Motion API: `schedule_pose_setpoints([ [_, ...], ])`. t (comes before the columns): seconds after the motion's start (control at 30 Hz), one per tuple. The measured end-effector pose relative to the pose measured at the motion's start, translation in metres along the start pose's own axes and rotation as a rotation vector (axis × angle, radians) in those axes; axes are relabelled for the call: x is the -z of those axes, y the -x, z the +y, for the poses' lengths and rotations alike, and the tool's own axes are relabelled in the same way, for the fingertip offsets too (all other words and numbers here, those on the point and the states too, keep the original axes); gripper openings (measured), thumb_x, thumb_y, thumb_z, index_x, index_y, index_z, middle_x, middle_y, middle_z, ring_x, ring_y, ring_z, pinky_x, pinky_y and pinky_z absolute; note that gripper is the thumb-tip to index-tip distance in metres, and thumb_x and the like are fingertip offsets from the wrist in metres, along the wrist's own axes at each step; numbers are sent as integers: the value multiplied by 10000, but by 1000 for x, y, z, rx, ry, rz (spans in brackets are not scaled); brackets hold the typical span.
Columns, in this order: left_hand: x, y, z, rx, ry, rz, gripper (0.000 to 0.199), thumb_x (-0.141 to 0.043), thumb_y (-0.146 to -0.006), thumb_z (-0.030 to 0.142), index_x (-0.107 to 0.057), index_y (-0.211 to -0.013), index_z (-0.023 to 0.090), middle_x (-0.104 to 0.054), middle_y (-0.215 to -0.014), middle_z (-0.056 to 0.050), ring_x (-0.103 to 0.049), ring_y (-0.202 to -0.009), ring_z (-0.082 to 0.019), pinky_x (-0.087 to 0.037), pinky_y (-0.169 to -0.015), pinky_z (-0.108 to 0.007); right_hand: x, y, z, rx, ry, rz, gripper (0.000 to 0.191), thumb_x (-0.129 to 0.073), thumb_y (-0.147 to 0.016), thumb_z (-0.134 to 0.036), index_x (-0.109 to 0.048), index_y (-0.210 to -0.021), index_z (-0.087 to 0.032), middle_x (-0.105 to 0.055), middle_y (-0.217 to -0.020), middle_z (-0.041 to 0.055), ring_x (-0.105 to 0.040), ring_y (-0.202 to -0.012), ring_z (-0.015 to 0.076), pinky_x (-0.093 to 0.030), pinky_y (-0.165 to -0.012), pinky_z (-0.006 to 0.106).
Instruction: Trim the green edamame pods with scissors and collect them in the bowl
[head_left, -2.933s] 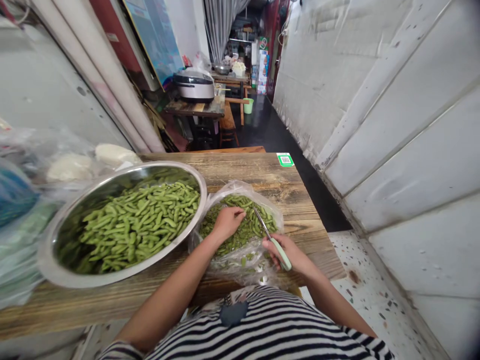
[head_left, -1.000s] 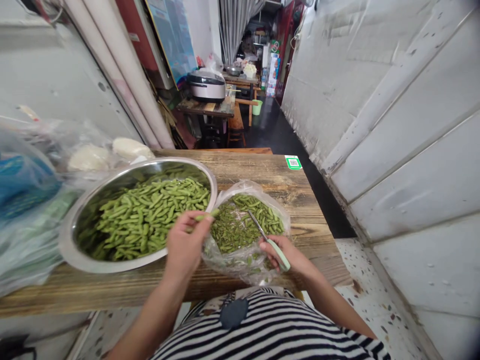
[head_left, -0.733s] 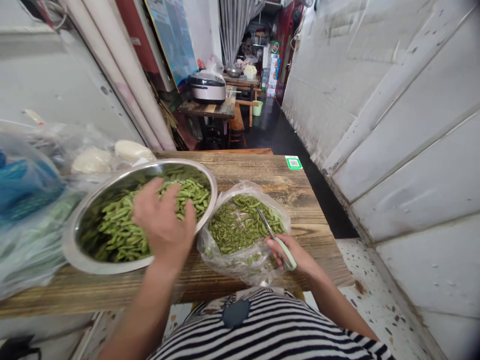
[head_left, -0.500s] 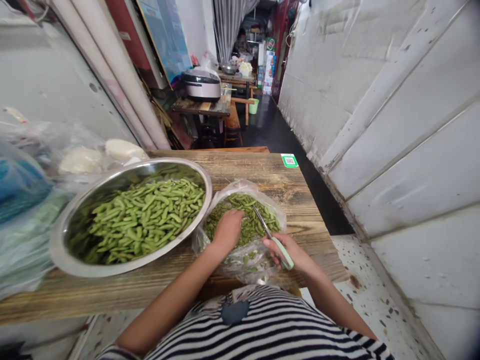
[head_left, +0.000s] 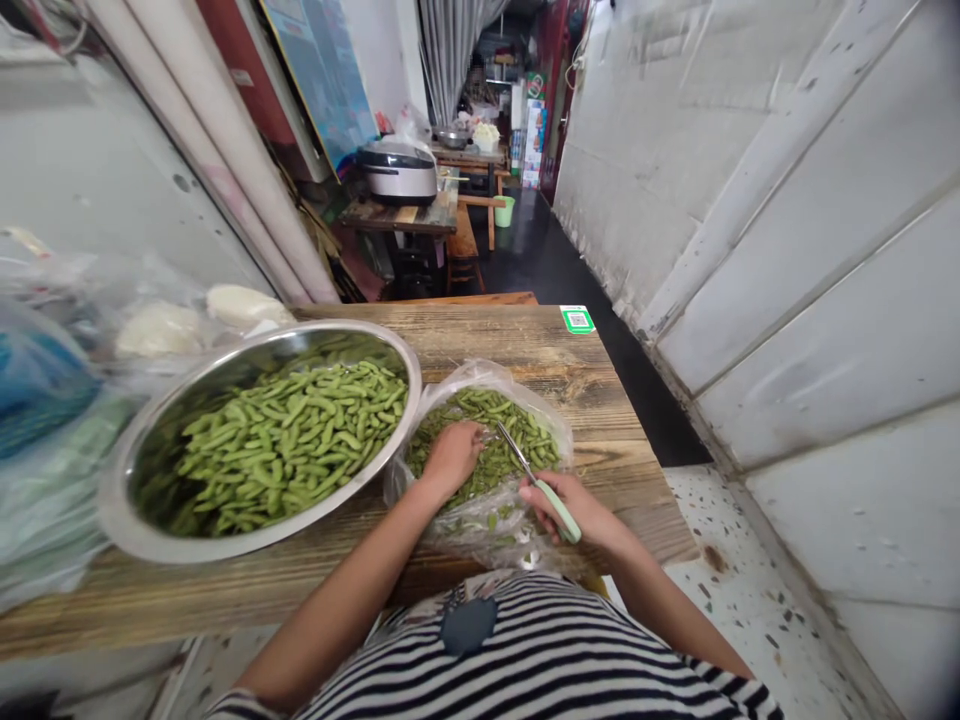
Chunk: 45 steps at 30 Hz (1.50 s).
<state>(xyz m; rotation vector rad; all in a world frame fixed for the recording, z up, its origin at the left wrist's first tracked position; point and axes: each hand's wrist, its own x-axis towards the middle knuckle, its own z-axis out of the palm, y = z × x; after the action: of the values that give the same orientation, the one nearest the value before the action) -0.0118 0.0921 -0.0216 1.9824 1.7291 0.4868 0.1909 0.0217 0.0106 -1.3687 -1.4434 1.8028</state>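
Black-and-white striped shirt (head_left: 480,670) fills the bottom of my feed, with both forearms reaching out from it onto the wooden worktop (head_left: 495,345). The right hand (head_left: 566,505) has its grip clamped on green-handled scissors (head_left: 556,508), the metal blades (head_left: 517,452) pointing up over the edamame pods (head_left: 517,440) heaped in a clear plastic bag (head_left: 487,530). The left hand (head_left: 452,458) sits down among those pods, its grip curled; I cannot tell whether it is closed on any. Just beside the bag stands a stainless steel bowl (head_left: 330,327) holding more edamame pods (head_left: 285,440). Plastic bags (head_left: 37,400) are heaped left of the bowl. A green QR sticker (head_left: 577,319) marks the worktop's far edge. Farther down the corridor, a rice cooker (head_left: 397,172) sits on a wooden table (head_left: 397,215).
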Motion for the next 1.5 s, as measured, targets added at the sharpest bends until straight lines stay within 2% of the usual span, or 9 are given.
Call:
schedule_pose_setpoints([
  [0.13, -1, 5, -4, 50, 374, 102, 198, -553, -771, 208, -708, -882, 157, -721, -948, -91, -642, -873, -214, -454, -833, -325, 2, -1, 2, 7, 78, -6, 436, -589, -768, -582, -543, -904, -170, -429, -520, -72, -406, -411, 78, -353, -355, 176],
  [0.23, 2, 12, -5, 112, 622, 75, 195, -605, -718, 282, -714, -818, 156, -735, -887, -72, -655, -837, -220, -468, -817, -331, 3, -3, 4, 23, 174, -19, 450, -575, -779, -595, -548, -927, -170, -438, -530, -62, -428, -423, 86, -361, -369, 183],
  [0.37, 8, 23, 0, 160, 734, 74, 209, -635, -677, 344, -707, -713, 151, -737, -811, -64, -652, -797, -223, -460, -804, -328, 2, -7, 3, 41, 250, -70, 435, -562, -795, -589, -555, -896, -166, -420, -506, -66, -393, -402, 76, -329, -359, 177],
  [0.57, 17, 32, 2, 197, 809, 49, 218, -667, -647, 349, -718, -716, 149, -725, -718, -50, -629, -710, -195, -453, -735, -297, -3, -11, -3, 58, 233, -103, 395, -618, -775, -541, -569, -857, -158, -397, -485, -75, -360, -389, 61, -286, -354, 165],
  [0.7, 19, 37, 1, 243, 897, 18, 209, -704, -628, 335, -708, -705, 141, -700, -670, -39, -565, -591, -140, -424, -577, -238, -4, -13, -3, 35, 197, -85, 392, -651, -745, -530, -557, -788, -152, -370, -453, -85, -333, -357, 48, -262, -353, 167],
  [0.8, 20, 39, 0, 330, 1110, -36, 257, -744, -608, 319, -688, -773, 130, -677, -662, -24, -501, -499, -85, -355, -452, -188, -5, -13, -5, 12, 155, -82, 409, -659, -722, -547, -547, -781, -158, -377, -435, -89, -335, -343, 53, -266, -342, 170],
  [0.97, 20, 39, 0, 392, 1463, 23, 252, -788, -587, 249, -631, -728, 111, -662, -695, -28, -647, -665, -123, -501, -618, -202, -7, -8, -9, 32, 63, -125, 473, -558, -771, -621, -533, -922, -175, -416, -497, -79, -397, -403, 80, -366, -382, 188],
  [1.2, 18, 39, 14, 409, 1518, 145, 270, -798, -559, 190, -574, -689, 117, -652, -635, 0, -669, -628, -126, -532, -615, -204, -10, -4, -4, 61, 127, -164, 478, -500, -811, -635, -529, -963, -182, -446, -531, -70, -423, -421, 88, -389, -420, 203],
  [1.5, 9, 42, 21, 420, 1469, 199, 316, -808, -518, 248, -564, -676, 123, -669, -613, -7, -654, -615, -117, -530, -660, -237, -11, -5, -5, 48, 120, -168, 476, -503, -803, -642, -520, -927, -182, -445, -536, -69, -420, -403, 82, -374, -382, 191],
])
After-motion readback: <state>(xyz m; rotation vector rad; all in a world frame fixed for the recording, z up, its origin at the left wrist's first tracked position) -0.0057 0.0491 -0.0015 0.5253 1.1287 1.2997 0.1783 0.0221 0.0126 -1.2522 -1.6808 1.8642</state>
